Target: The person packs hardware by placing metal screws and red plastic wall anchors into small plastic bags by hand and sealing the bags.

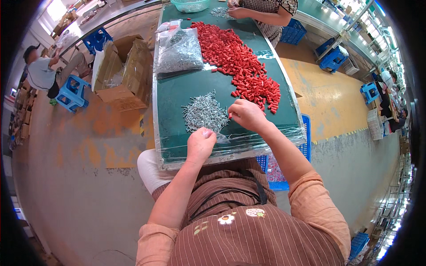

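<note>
Screws (205,111) lie heaped just ahead of the left hand (202,142), red caps (230,51) beyond the right hand (247,116). Past the screws sits a clear bag (181,55) of metal pieces; under the right forearm (290,155), a blue basket (278,185) has pinkish contents. The left pinches clear plastic (222,138); the right, one cap (230,115).

Peach sleeves (318,212) flank a brown, pale-striped apron (266,239) bearing a dark strap (258,187), a white flower motif (226,219) and, right, a strawberry motif (254,213).
</note>
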`<state>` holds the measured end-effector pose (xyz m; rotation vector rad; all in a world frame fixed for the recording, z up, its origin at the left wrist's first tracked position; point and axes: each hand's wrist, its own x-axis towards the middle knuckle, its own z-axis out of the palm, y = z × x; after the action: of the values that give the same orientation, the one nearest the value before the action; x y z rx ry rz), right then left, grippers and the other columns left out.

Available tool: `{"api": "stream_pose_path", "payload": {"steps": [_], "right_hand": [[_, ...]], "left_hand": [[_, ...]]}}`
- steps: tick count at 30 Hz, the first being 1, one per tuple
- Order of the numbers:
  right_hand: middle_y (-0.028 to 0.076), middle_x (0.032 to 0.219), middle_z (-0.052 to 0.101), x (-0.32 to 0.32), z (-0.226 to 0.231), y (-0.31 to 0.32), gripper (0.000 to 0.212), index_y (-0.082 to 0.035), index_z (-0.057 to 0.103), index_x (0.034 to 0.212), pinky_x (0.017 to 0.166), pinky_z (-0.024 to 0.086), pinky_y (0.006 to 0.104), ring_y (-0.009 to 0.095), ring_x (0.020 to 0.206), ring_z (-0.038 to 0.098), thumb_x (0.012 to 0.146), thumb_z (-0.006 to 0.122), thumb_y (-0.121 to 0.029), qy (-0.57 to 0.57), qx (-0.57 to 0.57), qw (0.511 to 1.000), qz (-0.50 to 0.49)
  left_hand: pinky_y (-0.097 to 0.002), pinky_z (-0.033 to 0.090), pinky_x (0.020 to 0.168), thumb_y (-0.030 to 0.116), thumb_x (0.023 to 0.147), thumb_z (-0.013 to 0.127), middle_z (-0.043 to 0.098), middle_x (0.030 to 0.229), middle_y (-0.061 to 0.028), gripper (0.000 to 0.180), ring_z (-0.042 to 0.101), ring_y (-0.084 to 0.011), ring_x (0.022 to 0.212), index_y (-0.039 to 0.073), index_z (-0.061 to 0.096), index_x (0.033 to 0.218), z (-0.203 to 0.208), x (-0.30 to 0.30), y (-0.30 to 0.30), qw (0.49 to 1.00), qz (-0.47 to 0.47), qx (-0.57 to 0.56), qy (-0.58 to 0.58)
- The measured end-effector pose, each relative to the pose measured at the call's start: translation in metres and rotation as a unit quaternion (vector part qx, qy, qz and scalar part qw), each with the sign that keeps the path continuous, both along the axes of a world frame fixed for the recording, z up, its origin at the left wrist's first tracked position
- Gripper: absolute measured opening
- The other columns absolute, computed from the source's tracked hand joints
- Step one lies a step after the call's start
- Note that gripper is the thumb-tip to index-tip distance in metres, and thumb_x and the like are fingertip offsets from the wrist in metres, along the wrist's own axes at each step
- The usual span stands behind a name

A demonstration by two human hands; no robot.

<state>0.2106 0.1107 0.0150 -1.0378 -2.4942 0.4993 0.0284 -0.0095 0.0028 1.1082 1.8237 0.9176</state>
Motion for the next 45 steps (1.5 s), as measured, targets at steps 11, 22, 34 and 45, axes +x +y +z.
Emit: {"api": "stream_pose_path", "payload": {"steps": [11,22,34,45], "right_hand": [[0.013,0.087,0.063,-0.005,0.009,0.007,0.011,-0.003,0.064,0.083,0.074,0.050,0.0416,0.034,0.082,0.062,0.080,0.057,-0.011,-0.179,-0.037,0.982,0.045],[0.005,0.079,0.059,-0.022,0.053,-0.046,0.014,0.000,0.061,0.089,0.067,0.048,0.0258,0.012,0.071,0.059,0.077,0.067,-0.001,0.125,-0.241,0.958,0.094],[0.014,0.089,0.060,-0.019,0.070,-0.055,0.013,-0.004,0.064,0.089,0.076,0.049,0.0397,0.033,0.087,0.060,0.077,0.064,-0.008,0.003,-0.177,0.979,0.101],[0.011,0.090,0.059,-0.011,0.065,-0.060,0.016,-0.006,0.064,0.091,0.077,0.048,0.0397,0.032,0.087,0.059,0.076,0.066,-0.008,0.011,-0.113,0.988,0.101]], "left_hand": [[-0.0358,0.048,0.064,0.019,0.077,0.063,0.065,0.070,-0.0140,0.018,0.063,-0.0260,0.066,0.001,0.063,0.078,0.004,-0.003,-0.003,1.000,0.008,0.008,0.005],[-0.0355,0.049,0.065,0.018,0.078,0.066,0.065,0.074,-0.0148,0.019,0.064,-0.0250,0.069,0.001,0.062,0.083,0.015,0.007,0.000,0.999,-0.024,0.015,-0.039],[-0.0392,0.048,0.064,0.017,0.080,0.062,0.064,0.074,-0.0159,0.016,0.062,-0.0320,0.068,0.002,0.061,0.080,0.023,0.012,-0.002,0.998,-0.016,0.056,0.018],[-0.0339,0.047,0.061,0.019,0.080,0.065,0.064,0.070,-0.0112,0.018,0.059,-0.0209,0.064,0.001,0.063,0.079,0.020,0.011,-0.002,0.999,-0.015,0.047,-0.014]]}}
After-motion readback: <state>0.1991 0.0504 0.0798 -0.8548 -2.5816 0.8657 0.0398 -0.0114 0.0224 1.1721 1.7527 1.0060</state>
